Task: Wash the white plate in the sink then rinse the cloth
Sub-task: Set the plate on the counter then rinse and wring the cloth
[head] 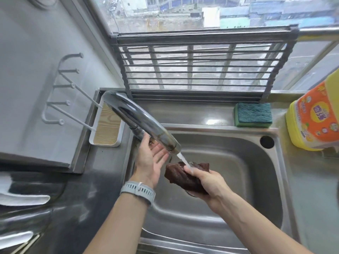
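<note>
Head: cloth (185, 177) brown, bunched, wet.

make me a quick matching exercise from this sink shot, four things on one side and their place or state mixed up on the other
Things:
1. brown cloth
2. green sponge
3. yellow detergent bottle
4. left hand

Place or state:
A. lying on the ledge behind the basin
B. open, under the tap spout
C. gripped under the running water
D. standing at the sink's right edge

Pairs: 1-C, 2-A, 3-D, 4-B
</note>
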Motion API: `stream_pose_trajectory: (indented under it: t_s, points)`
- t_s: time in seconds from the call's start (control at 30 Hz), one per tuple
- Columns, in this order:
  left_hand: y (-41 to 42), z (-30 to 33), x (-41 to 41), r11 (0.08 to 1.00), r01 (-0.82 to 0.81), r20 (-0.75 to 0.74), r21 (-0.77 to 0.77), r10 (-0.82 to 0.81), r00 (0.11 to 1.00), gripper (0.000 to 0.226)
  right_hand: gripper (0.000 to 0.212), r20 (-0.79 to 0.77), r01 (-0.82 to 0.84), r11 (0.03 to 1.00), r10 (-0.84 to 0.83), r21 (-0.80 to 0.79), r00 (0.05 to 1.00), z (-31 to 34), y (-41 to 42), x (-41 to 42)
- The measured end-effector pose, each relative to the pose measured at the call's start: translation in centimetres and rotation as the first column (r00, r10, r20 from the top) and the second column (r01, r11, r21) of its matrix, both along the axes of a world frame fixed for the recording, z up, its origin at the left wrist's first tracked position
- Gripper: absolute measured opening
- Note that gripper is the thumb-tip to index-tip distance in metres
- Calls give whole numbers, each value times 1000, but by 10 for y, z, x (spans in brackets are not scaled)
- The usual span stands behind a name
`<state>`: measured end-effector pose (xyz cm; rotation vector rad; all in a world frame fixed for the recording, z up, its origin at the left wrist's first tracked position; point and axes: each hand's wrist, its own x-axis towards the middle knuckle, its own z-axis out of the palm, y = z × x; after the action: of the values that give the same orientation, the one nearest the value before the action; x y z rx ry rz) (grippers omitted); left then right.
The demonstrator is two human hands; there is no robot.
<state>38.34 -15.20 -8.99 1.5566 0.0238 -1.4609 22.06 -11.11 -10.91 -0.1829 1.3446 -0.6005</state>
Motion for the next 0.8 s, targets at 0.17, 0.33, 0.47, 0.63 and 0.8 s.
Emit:
stream_pose_trajectory:
  t_s: [0.17, 0.33, 0.47, 0.63, 0.8]
  points:
    - [-12, 0, -8, 983, -185, 28, 1, 185, 982, 45, 26, -27, 15, 1000, -15, 2, 1000, 13, 4, -8]
    - [-15, 2, -16, 958, -286, 65, 17, 284, 957, 40, 29, -39, 29, 999, -28, 19, 999, 18, 10, -19]
    - [-17, 5, -17, 956, -293, 48, 7, 292, 955, 38, 29, -48, -7, 1000, 7, 13, 999, 23, 11, -27]
    - [31, 7, -19, 968, 252, 278, 3, -243, 929, 27, 38, 10, -23, 999, 23, 46, 1000, 36, 16, -42]
    - [102, 9, -41, 284, 954, 571, 99, -801, 179, 102, 19, 41, -121, 988, 117, 93, 992, 43, 31, -57]
